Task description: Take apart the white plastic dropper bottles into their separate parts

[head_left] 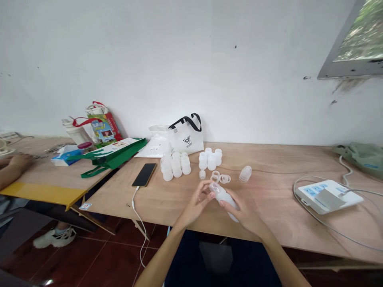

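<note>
Tilted over the table's front part is a small translucent white bottle [225, 198] with a clear dome cap [213, 186] at its upper left end. My right hand [243, 212] wraps round the bottle's body. At the cap end, the fingers of my left hand [199, 201] pinch the clear cap. Just beyond my hands lie several translucent rings [224, 178] and a small stack of clear pieces [202, 174]. A nested stack of clear dome caps [245, 173] rests to their right. Two clusters of white bottles, one at left [176, 166] and one further back [211, 158], stand behind.
A phone [144, 174] on a white cable lies left. White tote bag [188, 137] and plastic bag [155, 142] lean by the wall. A white device [329, 196] with cables sits right. On the adjoining table are a green bag [115, 156] and another person's arm [13, 169].
</note>
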`<state>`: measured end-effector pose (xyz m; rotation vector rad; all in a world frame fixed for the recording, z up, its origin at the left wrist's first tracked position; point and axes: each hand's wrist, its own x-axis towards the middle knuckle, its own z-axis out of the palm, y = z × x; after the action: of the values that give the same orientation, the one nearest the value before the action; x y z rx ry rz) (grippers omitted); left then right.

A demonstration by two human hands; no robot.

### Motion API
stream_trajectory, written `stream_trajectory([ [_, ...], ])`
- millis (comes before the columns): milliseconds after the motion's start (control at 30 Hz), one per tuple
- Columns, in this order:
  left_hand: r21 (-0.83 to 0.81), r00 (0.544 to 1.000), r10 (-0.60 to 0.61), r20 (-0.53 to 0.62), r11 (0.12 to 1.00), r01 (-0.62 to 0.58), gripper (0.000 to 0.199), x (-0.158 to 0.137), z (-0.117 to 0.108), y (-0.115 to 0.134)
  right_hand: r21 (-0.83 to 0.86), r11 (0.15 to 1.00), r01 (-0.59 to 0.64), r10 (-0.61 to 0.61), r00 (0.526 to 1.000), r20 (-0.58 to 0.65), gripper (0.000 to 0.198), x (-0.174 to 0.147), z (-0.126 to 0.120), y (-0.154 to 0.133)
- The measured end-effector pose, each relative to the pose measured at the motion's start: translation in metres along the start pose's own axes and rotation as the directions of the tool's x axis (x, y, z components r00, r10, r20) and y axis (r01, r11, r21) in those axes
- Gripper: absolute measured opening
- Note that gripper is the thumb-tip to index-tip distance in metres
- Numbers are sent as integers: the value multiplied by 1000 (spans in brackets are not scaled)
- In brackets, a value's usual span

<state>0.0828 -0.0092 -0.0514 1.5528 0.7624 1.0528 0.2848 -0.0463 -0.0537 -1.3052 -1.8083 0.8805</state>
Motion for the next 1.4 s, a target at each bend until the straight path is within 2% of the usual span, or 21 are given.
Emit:
stream_trajectory([
  [100,13,986,-20,-163,1000,23,33,0,6,-9,-285,956,72,-119,981,-152,39,1,6,1],
  [167,10,974,-23,-227,1000,26,35,-1,10,-11,-377,921,93,-177,965,-193,36,2,10,3],
  [233,12,979,-27,-200,999,30,38,-1,11,-9,-417,904,100,-200,959,-203,33,1,12,5],
  [300,25,992,-33,-120,999,37,40,-1,10,-5,-442,892,89,-193,961,-197,32,1,12,7],
  [367,47,997,-31,-75,998,35,37,-1,7,-2,-449,890,78,-177,967,-183,33,1,14,9],
  [467,47,995,-7,-103,999,12,32,-1,4,0,-453,889,73,-176,966,-189,34,2,17,9],
  [567,8,990,-2,-143,1000,3,33,-3,3,0,-402,913,69,-158,968,-193,35,1,18,2],
  [733,-43,988,10,-155,999,-17,38,-7,9,3,-158,987,11,-22,998,-67,36,-1,10,-8],
  [933,-122,986,-29,-162,993,9,42,2,20,-5,7,998,-68,68,997,33,35,2,-5,-3],
  [1000,-114,984,-32,-178,993,11,40,10,24,-6,-73,994,-82,79,996,-33,33,4,-6,3],
  [1067,-72,977,-17,-213,997,1,38,21,30,-6,-232,970,-76,34,983,-179,33,6,-6,10],
  [1133,-64,973,-4,-230,998,-11,36,33,39,-4,-360,930,-76,-48,944,-325,38,9,-7,16],
  [1200,-98,971,13,-237,994,-37,35,44,51,-3,-408,908,-97,-105,889,-445,43,11,-10,20],
  [1267,-132,966,33,-256,989,-69,35,54,65,-3,-365,923,-123,-94,847,-523,46,13,-16,21],
  [1300,-144,961,38,-274,986,-80,35,58,71,-4,-288,950,-122,-51,849,-526,46,13,-20,22],
  [1367,-172,941,34,-338,980,-97,36,66,79,-4,-8,993,-115,101,897,-430,48,12,-30,22],
  [1400,-192,918,24,-395,975,-109,37,71,80,-4,168,976,-136,186,924,-335,51,11,-36,23],
])
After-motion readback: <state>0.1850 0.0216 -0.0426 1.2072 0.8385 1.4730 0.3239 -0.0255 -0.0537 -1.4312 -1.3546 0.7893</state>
